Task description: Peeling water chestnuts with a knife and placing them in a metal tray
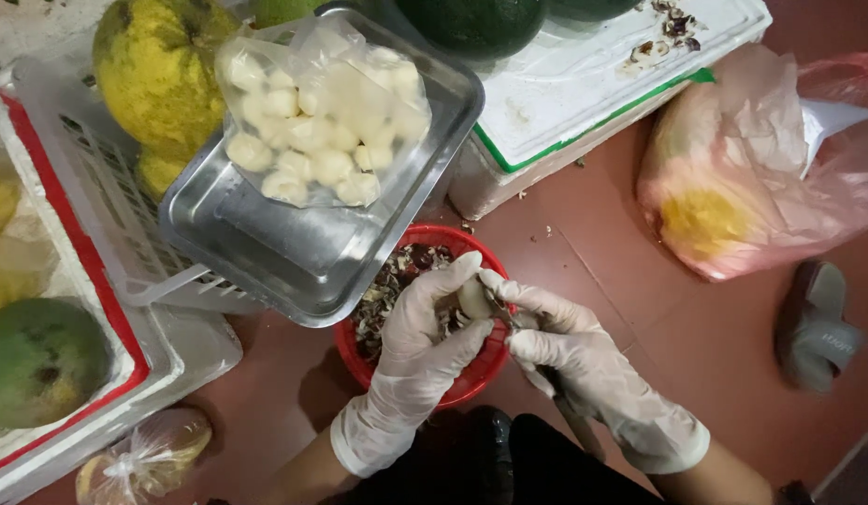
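Observation:
Both my hands wear white gloves over a red basket holding dark brown peelings. My left hand pinches a small pale peeled piece between thumb and fingers. My right hand grips a small knife, its blade against that piece; the handle runs down under the palm. Just above the basket sits a steel tray carrying a clear plastic bag full of white peeled pieces.
A white slatted crate with large yellow-green fruits stands at left, a foam box with dark green fruit at the top. A pink plastic bag and a grey slipper lie on the red floor at right.

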